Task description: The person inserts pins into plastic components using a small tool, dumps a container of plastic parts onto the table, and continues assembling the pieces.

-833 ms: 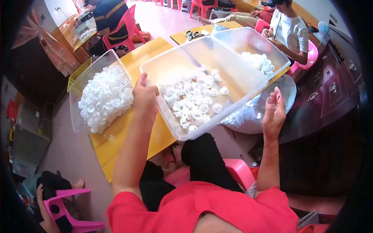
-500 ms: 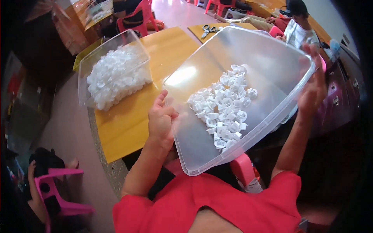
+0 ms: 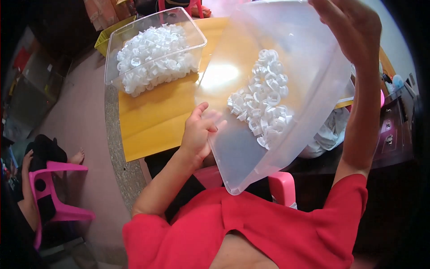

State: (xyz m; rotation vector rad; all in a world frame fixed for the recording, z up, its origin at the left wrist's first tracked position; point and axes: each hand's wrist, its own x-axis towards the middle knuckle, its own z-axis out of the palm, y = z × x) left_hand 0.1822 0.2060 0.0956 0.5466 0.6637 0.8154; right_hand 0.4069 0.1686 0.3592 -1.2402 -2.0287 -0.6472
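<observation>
I had the big clear plastic tub (image 3: 286, 80) tipped steeply up in front of me, its open side facing me and its lowest corner hanging just above my lap and the red shirt (image 3: 277, 233). My left hand (image 3: 199, 132) was pressed against the tub's near left edge, fingers spread and curled round the rim, the fingertips showing blurred through the plastic, so it was gripping the tub and nothing else. My right hand (image 3: 351, 27) was up high at the tub's upper right edge, palm against the wall and fingers wrapped over it, holding that side aloft. Inside, a cluster of small white plastic caps (image 3: 264, 103) sat against the tilted floor of the tub, strung from the middle down toward the lower right wall. Off to the left, well apart from my hands, a second clear tub (image 3: 152, 49) stood upright on the yellow tabletop (image 3: 152, 121), heaped with the same white caps. A white bag (image 3: 329, 132) lay just beyond the raised tub's lower right side, partly hidden by my right forearm. A pink plastic chair (image 3: 53, 193) stood at the far left, with a seated person's bare foot (image 3: 77, 157) beside it on the floor.
</observation>
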